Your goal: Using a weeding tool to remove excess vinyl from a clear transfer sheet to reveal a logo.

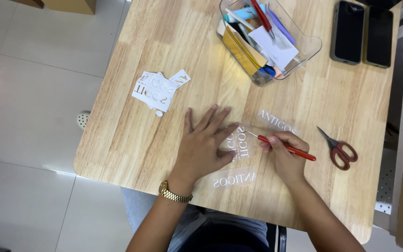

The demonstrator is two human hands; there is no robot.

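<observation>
My left hand lies flat with spread fingers on a clear film sheet of white letters, pressing it to the wooden table. My right hand grips a red-handled pointed tool; its thin metal tip touches the sheet's upper right part. Another clear strip of white letters sits just above my right hand. A third strip rests near the table's front edge, between my wrists. A gold watch is on my left wrist.
Red-handled scissors lie right of my right hand. A pile of white cut-out paper scraps sits at the left. A clear plastic bin with pens and papers stands at the back. Two dark phones lie at the back right.
</observation>
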